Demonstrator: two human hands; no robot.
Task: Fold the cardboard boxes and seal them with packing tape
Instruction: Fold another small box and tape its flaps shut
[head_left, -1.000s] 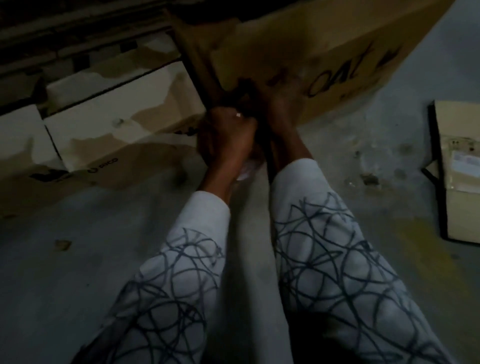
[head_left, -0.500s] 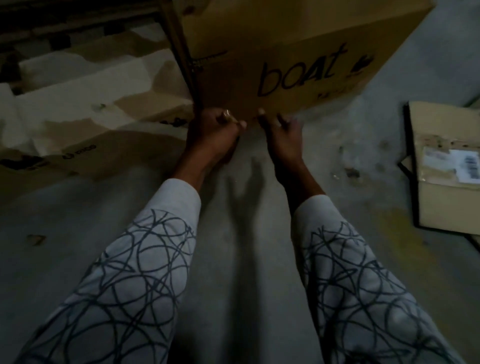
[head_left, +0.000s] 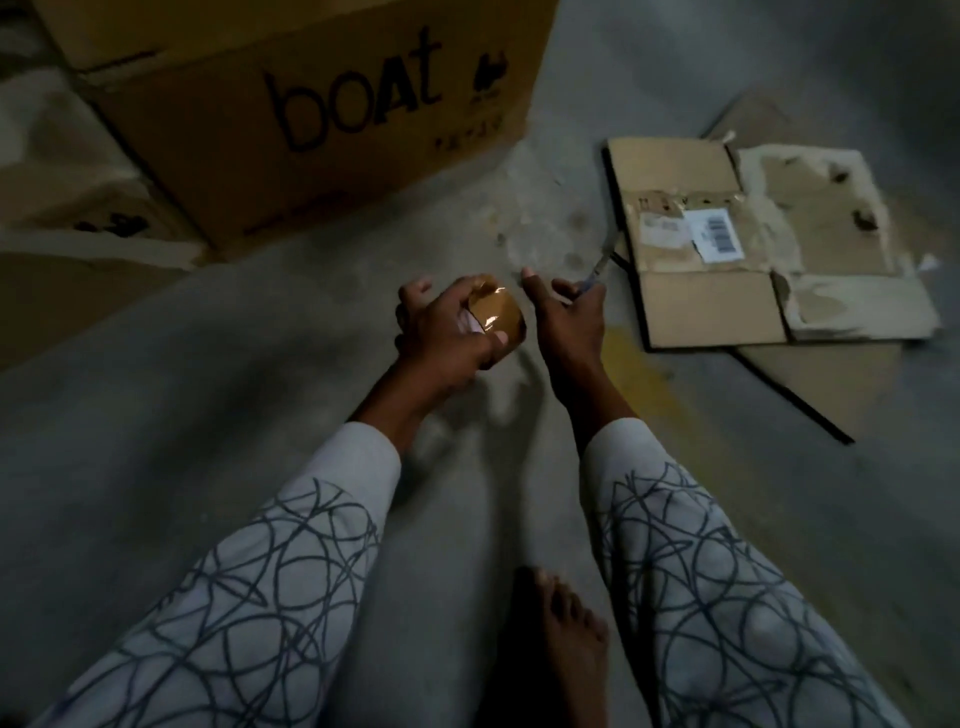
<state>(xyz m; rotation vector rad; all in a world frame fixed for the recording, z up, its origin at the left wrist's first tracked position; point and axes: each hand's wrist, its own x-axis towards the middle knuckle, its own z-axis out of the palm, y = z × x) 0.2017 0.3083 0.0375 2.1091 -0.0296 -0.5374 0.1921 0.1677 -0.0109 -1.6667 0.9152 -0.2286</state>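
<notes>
Over the concrete floor (head_left: 208, 395), just in front of the big boAt box (head_left: 322, 119), the left hand (head_left: 447, 335) has its fingers (head_left: 415, 292) curled round a roll of brown packing tape (head_left: 496, 314). The right hand (head_left: 571, 325) is just beside it, pinching a thin tool (head_left: 598, 267), can't tell what exactly. Flattened cardboard (head_left: 727, 291) lies off to the right.

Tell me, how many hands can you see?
2. The left hand grips the tape roll at centre; the right hand, beside it, holds a thin tool. None seem hidden.

Dim light, grey concrete floor (head_left: 208, 415) w/ stains & a faded yellow mark (head_left: 631, 369) at right.
</notes>
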